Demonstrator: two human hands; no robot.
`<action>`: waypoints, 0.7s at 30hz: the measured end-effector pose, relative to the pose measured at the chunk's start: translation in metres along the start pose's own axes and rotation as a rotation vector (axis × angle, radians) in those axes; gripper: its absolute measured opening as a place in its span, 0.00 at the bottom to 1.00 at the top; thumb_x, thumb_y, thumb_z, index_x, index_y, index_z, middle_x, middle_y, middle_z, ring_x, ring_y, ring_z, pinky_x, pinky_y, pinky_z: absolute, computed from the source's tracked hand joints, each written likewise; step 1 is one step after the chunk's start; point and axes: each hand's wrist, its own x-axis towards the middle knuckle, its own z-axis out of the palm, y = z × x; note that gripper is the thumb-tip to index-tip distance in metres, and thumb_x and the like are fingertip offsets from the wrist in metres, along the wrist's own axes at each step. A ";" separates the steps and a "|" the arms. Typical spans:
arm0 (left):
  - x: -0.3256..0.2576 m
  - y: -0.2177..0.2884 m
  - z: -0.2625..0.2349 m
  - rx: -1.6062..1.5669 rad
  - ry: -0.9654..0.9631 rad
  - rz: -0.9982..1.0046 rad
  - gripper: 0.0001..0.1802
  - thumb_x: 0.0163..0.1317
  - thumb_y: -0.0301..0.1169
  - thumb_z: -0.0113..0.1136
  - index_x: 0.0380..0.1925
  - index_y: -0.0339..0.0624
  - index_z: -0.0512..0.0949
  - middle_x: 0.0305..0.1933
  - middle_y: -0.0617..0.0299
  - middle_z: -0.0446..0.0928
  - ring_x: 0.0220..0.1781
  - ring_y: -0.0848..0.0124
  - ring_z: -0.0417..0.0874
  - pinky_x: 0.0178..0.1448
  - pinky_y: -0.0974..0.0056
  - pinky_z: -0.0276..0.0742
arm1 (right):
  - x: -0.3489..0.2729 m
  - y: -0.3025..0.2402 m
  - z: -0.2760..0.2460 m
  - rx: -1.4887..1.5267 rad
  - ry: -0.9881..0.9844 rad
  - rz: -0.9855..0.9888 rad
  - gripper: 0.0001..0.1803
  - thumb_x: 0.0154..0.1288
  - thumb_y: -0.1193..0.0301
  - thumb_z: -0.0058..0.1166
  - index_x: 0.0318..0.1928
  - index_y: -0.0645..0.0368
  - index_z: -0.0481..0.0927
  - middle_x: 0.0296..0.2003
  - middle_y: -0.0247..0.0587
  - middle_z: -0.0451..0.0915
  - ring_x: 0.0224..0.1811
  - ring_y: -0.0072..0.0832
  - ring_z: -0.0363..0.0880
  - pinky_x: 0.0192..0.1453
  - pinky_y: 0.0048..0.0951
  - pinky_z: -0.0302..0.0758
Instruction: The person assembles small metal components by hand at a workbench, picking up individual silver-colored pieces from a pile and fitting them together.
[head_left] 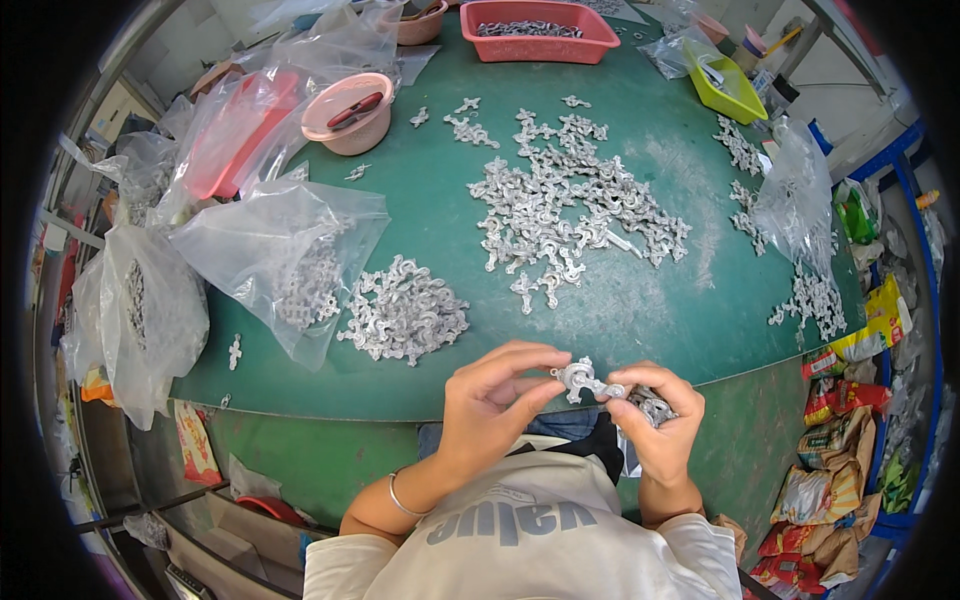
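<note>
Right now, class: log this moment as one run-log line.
left hand: pinching metal part | right hand: gripping same part, more in palm | heap of parts on green table

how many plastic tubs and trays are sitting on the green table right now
4: a pink round tub at far left, another pinkish tub at the far edge, a red tray beside it, a yellow-green tray far right. Bags may hide others.

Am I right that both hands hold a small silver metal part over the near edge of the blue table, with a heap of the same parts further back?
Not quite: the table is green, not blue, as the head view shows. The rest holds: the left hand and right hand pinch a small silver metal part over its near edge, with the heap further back.
</note>
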 end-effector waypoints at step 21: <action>-0.002 0.008 0.002 -0.100 -0.103 -0.008 0.13 0.52 0.12 0.51 0.40 0.27 0.74 0.44 0.50 0.71 0.46 0.68 0.75 0.51 0.66 0.75 | -0.007 -0.005 -0.004 -0.001 -0.035 -0.133 0.11 0.42 0.84 0.60 0.31 0.67 0.78 0.29 0.47 0.79 0.27 0.26 0.76 0.31 0.22 0.70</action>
